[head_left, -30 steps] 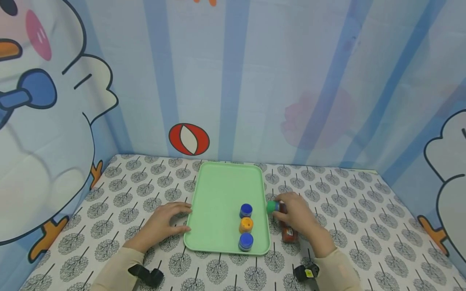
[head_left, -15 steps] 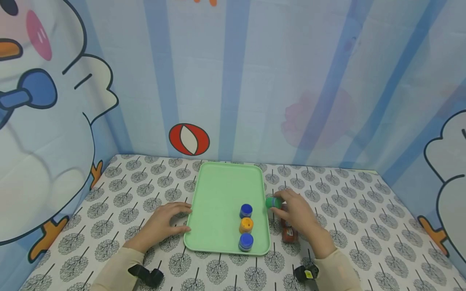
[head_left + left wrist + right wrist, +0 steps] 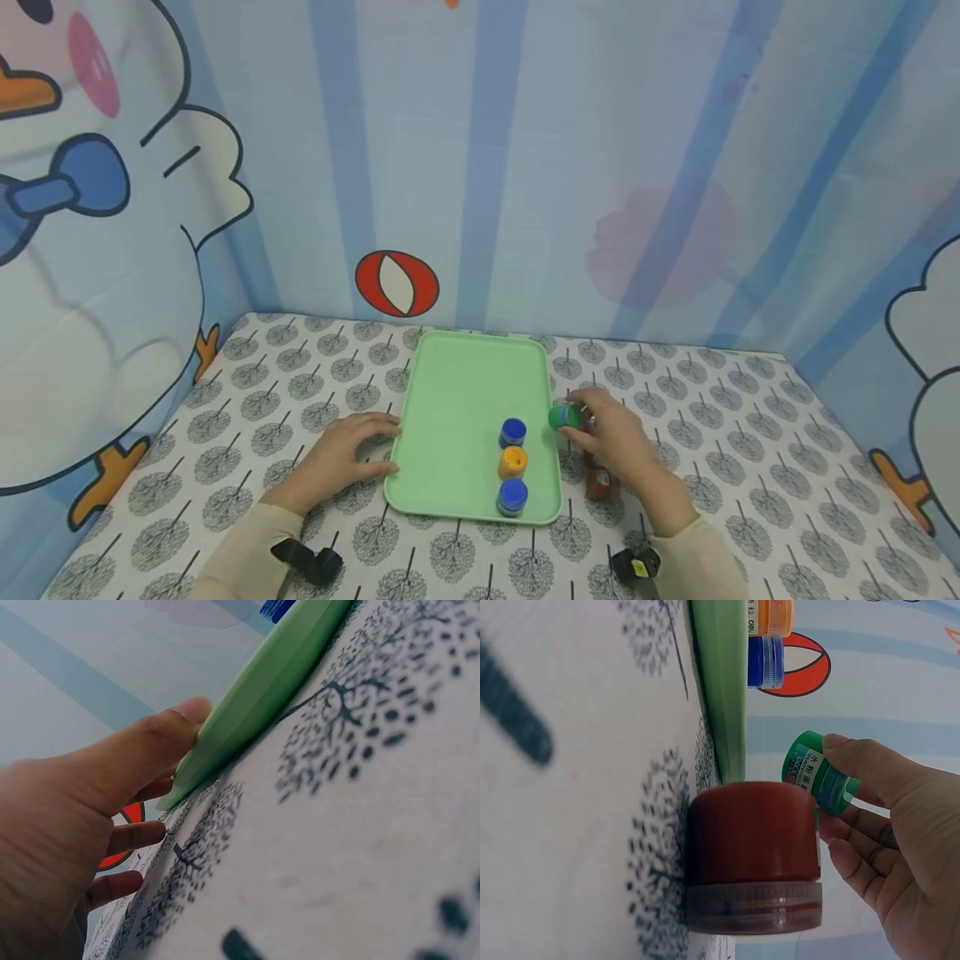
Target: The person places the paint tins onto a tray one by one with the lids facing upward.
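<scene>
My right hand (image 3: 618,437) pinches a small green paint jar (image 3: 802,766) between thumb and fingers, just right of the tray. The jar is held tilted, its green top facing left toward the tray in the head view. Below that hand sits a red-brown paint jar (image 3: 602,483), large and close in the right wrist view; more reddish and purple shows beside it, partly hidden by the hand. My left hand (image 3: 337,458) touches the left rim of the light green tray (image 3: 457,392) with thumb and fingertips, fingers spread and relaxed.
Along the tray's right side stand a blue-capped jar (image 3: 513,432), an orange jar (image 3: 513,462) and another blue-capped jar (image 3: 512,497) in a row. A cloth with tree prints (image 3: 292,387) covers the table. A cartoon-printed curtain (image 3: 562,167) hangs behind it.
My right hand has moved the green jar slightly away from me and tipped its top more into view. My left hand stays at the tray rim. The head view has shifted a little.
</scene>
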Demonstrator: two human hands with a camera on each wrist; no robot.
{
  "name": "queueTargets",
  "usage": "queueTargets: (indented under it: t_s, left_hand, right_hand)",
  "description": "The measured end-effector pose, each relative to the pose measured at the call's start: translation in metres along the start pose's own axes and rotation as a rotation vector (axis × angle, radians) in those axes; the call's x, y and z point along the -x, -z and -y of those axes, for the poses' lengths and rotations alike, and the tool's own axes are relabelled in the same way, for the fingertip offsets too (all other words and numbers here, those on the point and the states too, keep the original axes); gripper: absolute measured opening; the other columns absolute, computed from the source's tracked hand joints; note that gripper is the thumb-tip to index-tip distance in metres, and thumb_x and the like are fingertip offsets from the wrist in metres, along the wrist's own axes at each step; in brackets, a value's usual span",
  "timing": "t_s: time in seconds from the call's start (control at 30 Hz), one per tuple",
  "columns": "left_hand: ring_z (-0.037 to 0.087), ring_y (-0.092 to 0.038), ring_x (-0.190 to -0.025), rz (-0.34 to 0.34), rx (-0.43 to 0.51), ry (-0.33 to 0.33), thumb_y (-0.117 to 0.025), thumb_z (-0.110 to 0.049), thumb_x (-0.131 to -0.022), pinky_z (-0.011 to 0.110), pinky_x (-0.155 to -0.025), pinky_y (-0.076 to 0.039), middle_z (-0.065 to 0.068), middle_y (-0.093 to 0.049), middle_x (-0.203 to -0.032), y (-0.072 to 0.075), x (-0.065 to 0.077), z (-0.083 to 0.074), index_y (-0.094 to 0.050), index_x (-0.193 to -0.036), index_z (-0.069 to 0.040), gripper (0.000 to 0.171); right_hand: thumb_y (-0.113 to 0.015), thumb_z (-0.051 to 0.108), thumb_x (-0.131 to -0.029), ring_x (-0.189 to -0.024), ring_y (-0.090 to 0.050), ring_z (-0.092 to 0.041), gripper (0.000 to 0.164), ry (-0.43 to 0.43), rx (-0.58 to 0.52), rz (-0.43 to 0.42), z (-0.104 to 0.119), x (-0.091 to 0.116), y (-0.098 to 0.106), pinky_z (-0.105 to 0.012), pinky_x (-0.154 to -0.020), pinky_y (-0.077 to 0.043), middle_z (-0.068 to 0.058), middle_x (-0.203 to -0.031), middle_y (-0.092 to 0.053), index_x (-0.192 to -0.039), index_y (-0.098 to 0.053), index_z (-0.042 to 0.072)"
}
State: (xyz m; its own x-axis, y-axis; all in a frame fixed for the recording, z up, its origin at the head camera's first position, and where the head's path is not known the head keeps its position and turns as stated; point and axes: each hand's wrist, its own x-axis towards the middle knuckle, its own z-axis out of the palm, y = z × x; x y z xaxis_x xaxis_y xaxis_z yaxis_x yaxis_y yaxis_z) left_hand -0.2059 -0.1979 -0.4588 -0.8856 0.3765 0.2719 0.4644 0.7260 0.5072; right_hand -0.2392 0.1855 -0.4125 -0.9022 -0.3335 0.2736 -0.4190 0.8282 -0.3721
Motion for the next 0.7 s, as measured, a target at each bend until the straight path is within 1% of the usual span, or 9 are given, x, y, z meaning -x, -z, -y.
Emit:
queueTargets:
  t_s: [0.2, 0.33, 0.4, 0.53, 0.6, 0.7]
  left_hand:
    - [0.031, -0.054, -0.126, 0.004, -0.001, 0.010, -0.079, -0.037, -0.075, 0.064, -0.107, -0.034, 0.003, -0.061, -0.133, -0.001, 0.000, 0.001, -0.066, -0.120, -0.017, 0.051]
    - [0.031, -0.054, -0.126, 0.002, 0.001, 0.011, -0.079, -0.037, -0.075, 0.064, -0.107, -0.034, 0.003, -0.061, -0.133, 0.000, 0.000, 0.001, -0.066, -0.120, -0.017, 0.051]
    - [0.032, -0.053, -0.126, 0.003, -0.004, 0.012, -0.079, -0.038, -0.075, 0.064, -0.107, -0.034, 0.003, -0.061, -0.133, -0.001, 0.000, 0.001, -0.066, -0.120, -0.017, 0.051]
    - [0.032, -0.053, -0.127, 0.003, -0.007, 0.015, -0.078, -0.039, -0.075, 0.064, -0.107, -0.034, 0.003, -0.061, -0.133, -0.001, 0.000, 0.001, -0.066, -0.120, -0.017, 0.051]
    - [0.032, -0.053, -0.127, 0.004, -0.006, 0.017, -0.078, -0.039, -0.075, 0.065, -0.107, -0.034, 0.003, -0.061, -0.133, 0.000, 0.000, 0.001, -0.066, -0.120, -0.017, 0.051]
    - [0.032, -0.054, -0.126, 0.006, -0.009, 0.014, -0.078, -0.040, -0.076, 0.065, -0.107, -0.034, 0.004, -0.061, -0.133, 0.000, 0.000, 0.001, -0.065, -0.119, -0.017, 0.051]
  right_hand:
    - [-0.077, 0.022, -0.082, -0.079, -0.061, -0.019, 0.040, 0.023, -0.029, -0.018, 0.005, -0.001, 0.000, -0.026, -0.063, -0.051, -0.007, -0.097, -0.063, -0.114, -0.061, 0.005]
    - [-0.077, 0.023, -0.082, -0.076, -0.059, -0.017, 0.037, 0.054, -0.039, 0.001, 0.010, -0.004, -0.001, -0.023, -0.062, -0.049, -0.006, -0.098, -0.064, -0.112, -0.063, 0.006]
    - [-0.077, 0.023, -0.081, -0.079, -0.061, -0.017, 0.038, 0.078, -0.030, 0.006, 0.013, -0.006, -0.002, -0.026, -0.066, -0.051, -0.007, -0.100, -0.066, -0.113, -0.065, 0.006]
    - [-0.077, 0.024, -0.081, -0.087, -0.065, -0.020, 0.040, 0.123, 0.011, 0.005, 0.018, -0.012, -0.005, -0.035, -0.075, -0.056, -0.007, -0.105, -0.068, -0.115, -0.066, 0.006]
    - [-0.076, 0.025, -0.082, -0.090, -0.065, -0.020, 0.040, 0.129, 0.023, 0.017, 0.021, -0.014, -0.005, -0.038, -0.081, -0.057, -0.007, -0.107, -0.068, -0.117, -0.066, 0.007]
    - [-0.074, 0.025, -0.083, -0.093, -0.066, -0.021, 0.041, 0.135, 0.035, 0.036, 0.023, -0.017, -0.006, -0.041, -0.085, -0.057, -0.007, -0.109, -0.068, -0.119, -0.065, 0.007]
